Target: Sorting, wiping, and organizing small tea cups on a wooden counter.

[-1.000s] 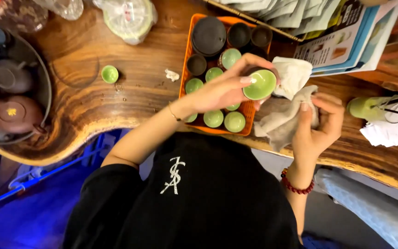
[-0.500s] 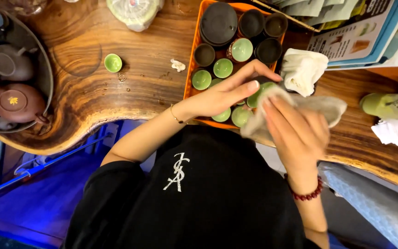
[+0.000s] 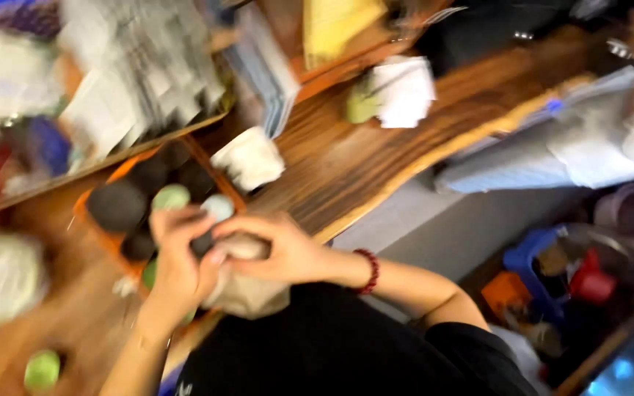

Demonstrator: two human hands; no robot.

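**Both hands bunched up on a cloth over the cup tray**

The shot is pretty blurry, so take the fine detail with a grain of salt. Both hands meet right over the near end of the orange tray (image 3: 91,196). The right hand (image 3: 280,249), the one with the red bead bracelet (image 3: 369,270), is curled around a beige cloth (image 3: 247,290), fingers closed over the top of it. The left hand (image 3: 177,260) comes up from below and closes in against the same bundle, fingers bent round something small and dark. It might be a cup wrapped in the cloth, but I can't tell for sure.

My guess is the cloth is cupped that way so one hand steadies while the other rubs.

The tray sits on the wooden counter (image 3: 361,154) and holds a big dark lid-like piece (image 3: 117,205) plus a few pale green cups (image 3: 171,196), all just beyond the fingers. One more green cup (image 3: 42,369) sits alone, well apart near the bottom left. A folded white cloth (image 3: 249,158) lies just beside the tray's far edge.
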